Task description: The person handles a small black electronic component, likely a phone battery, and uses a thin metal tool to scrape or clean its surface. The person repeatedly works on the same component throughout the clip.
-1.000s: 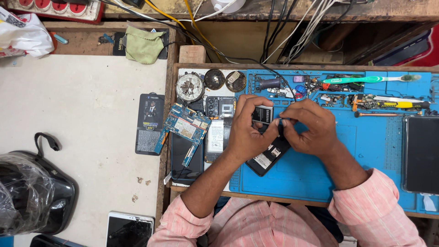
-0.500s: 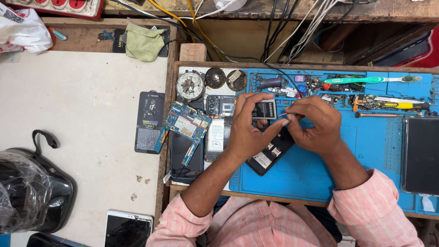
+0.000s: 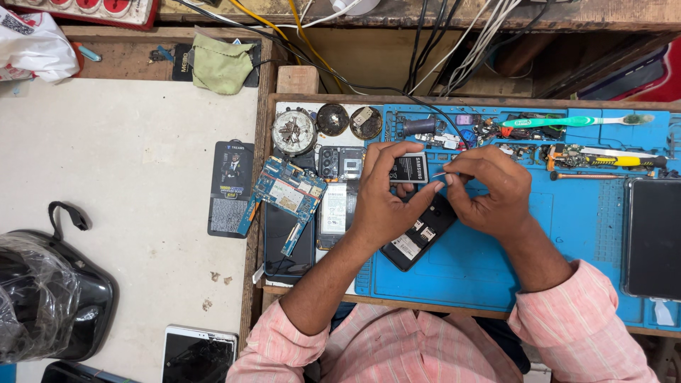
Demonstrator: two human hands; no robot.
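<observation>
Left hand pinches small dark rectangular phone battery, long axis across; right hand fingertips pinch thin metal tweezers touching its right edge.

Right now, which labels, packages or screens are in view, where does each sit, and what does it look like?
Phone battery: in the left hand, dark rectangle, pale label.
Opened phone: on the blue mat under both hands, black, small white stickers.
Card package: white table, black, tall, printed figure.
Dark screen: mat's right edge.
White-framed phone: bottom left, dark screen.
Right hand: holds thin tweezers.
</observation>
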